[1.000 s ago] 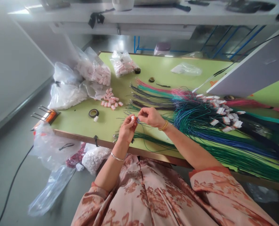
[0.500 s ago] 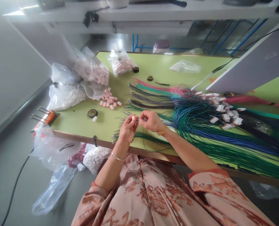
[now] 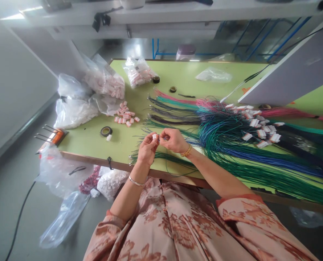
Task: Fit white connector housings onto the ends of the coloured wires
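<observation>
Between the thumb and fingers of my left hand (image 3: 147,149) is a small white-and-orange plastic connector (image 3: 154,136). My right hand (image 3: 175,140) is pinched closed at the connector's right side, on a thin wire whose end is mostly hidden by the fingers. Both hands are over the front part of the green table (image 3: 90,143). Beneath and beside them lie bundles of wires: green wires (image 3: 248,177), blue wires (image 3: 240,159) and dark wires (image 3: 175,121). Farther right, a cluster of white-and-orange connectors (image 3: 262,134) rests on the wires.
Loose connectors (image 3: 125,115) lie left of the wires, near bags of connectors (image 3: 107,85). Rolls of black tape (image 3: 106,131) sit on the table. An orange holder with metal prongs (image 3: 56,136) is at the left corner. A grey panel (image 3: 292,69) rises at right.
My right hand has moved slightly left, closer to the connector. My left hand keeps its hold. The whole view has shifted a little.
</observation>
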### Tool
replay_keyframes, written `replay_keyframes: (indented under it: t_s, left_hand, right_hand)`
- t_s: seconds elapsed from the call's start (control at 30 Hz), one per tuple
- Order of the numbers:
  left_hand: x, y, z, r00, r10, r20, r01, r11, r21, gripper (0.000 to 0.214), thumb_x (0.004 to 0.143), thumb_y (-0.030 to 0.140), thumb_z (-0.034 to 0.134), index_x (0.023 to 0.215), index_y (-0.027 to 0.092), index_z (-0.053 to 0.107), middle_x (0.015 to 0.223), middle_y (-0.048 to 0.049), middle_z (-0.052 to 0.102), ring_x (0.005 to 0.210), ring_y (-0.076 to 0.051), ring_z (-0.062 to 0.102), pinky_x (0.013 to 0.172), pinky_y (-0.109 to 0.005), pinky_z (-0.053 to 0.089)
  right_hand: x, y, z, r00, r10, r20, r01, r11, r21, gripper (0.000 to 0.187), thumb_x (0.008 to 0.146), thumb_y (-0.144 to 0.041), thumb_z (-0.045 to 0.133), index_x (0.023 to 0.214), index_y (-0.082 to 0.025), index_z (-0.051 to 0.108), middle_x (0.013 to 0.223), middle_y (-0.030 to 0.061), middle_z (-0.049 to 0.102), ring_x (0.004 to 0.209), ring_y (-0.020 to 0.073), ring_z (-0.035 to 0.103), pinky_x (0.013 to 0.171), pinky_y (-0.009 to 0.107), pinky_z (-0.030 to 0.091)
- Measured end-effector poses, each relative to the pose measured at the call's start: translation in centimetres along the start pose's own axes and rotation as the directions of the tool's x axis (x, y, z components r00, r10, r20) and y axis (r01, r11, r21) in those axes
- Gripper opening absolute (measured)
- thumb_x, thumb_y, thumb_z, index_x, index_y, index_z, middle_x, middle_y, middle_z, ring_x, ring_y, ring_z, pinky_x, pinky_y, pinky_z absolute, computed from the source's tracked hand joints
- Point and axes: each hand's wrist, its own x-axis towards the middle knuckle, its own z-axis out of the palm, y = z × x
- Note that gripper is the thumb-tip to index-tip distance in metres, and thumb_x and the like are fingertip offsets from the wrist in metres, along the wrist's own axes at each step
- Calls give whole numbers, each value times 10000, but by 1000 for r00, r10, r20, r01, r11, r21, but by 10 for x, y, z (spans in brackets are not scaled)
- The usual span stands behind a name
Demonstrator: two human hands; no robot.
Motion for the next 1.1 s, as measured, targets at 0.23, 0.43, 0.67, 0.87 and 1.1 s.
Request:
replay_keyframes:
  t_s: [0.23,0.43,0.67,0.87,1.1]
  left_hand:
    - [4,-1,5,996,47,-77,-46,999,25,314,604,178,861,874,158,702,827,1,690,719,-67,597,756,-214,457]
    - [4,-3,7,997,36,-64,-33,998,54,320,582,191,878,851,150,710,805,-1,692,741,-76,616,755,-210,461]
    - [5,-4,10,999,23,-43,-19,997,81,299,616,198,866,862,143,705,813,-11,694,731,-72,615,736,-203,469]
    - [15,-2,3,998,-20,-61,24,997,71,273,656,161,832,892,134,697,818,-19,685,666,-57,583,691,-214,462]
    - [16,-3,-4,996,-62,-63,67,995,77,310,614,161,849,884,140,698,838,-26,698,721,-76,610,685,-205,470]
  right_hand:
    - [2,5,-3,996,-56,63,56,998,-6,185,825,-295,537,685,-177,565,650,5,595,576,105,469,583,234,351]
    - [-1,0,-2,998,-31,47,35,996,-87,198,821,-295,524,654,-189,515,605,3,560,547,108,422,563,244,310]
    - [4,10,-14,993,-1,114,6,999,-39,183,803,-303,542,679,-174,584,591,-10,570,538,104,442,551,232,325]
    - [59,46,-54,996,89,-13,-90,971,-221,172,817,-243,556,803,-150,699,727,34,685,648,134,551,640,237,398]
    - [94,79,-55,969,217,118,-106,797,-594,185,823,-211,593,903,-189,758,995,82,711,832,188,613,715,270,409]
